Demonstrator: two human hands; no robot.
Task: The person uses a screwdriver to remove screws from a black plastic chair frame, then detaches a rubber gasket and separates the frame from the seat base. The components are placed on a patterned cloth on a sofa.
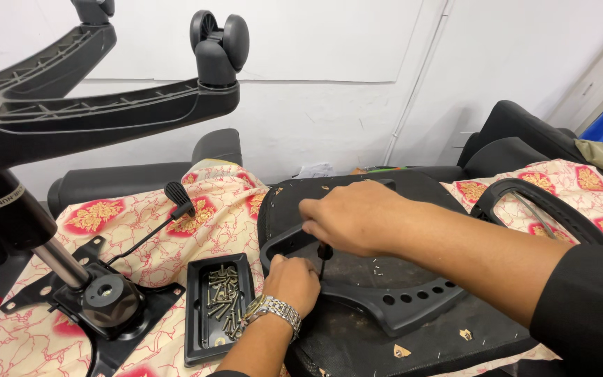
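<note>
Nearest the camera, the left hand (292, 279), a metal watch (271, 310) on its wrist, rests in a loose fist on the black plastic armrest bracket (385, 297), steadying it; whether anything is pinched inside the fist cannot be told. Above it, the right hand (354, 218) is closed around the handle of a screwdriver (323, 253), whose dark shank points down at the bracket. That bracket lies flat on the upturned underside of a black chair seat (357, 342), which sits on a floral cloth (148, 223).

Rigid and fairly light by the look of it, the bracket probably slides easily on the seat board, so pressing down near the screw point seems the best hold. The screwdriver handle is likely best gripped full-fisted.

Just left of the seat, a shallow black tray (197, 307) holds loose screws (222, 297). Further left stands the chair's tilt mechanism (106, 300) with its star base (71, 112) overhead.

Hidden from view are the screwdriver tip, the screw itself and the handle inside the fist; the seat's near edge is cut off.
</note>
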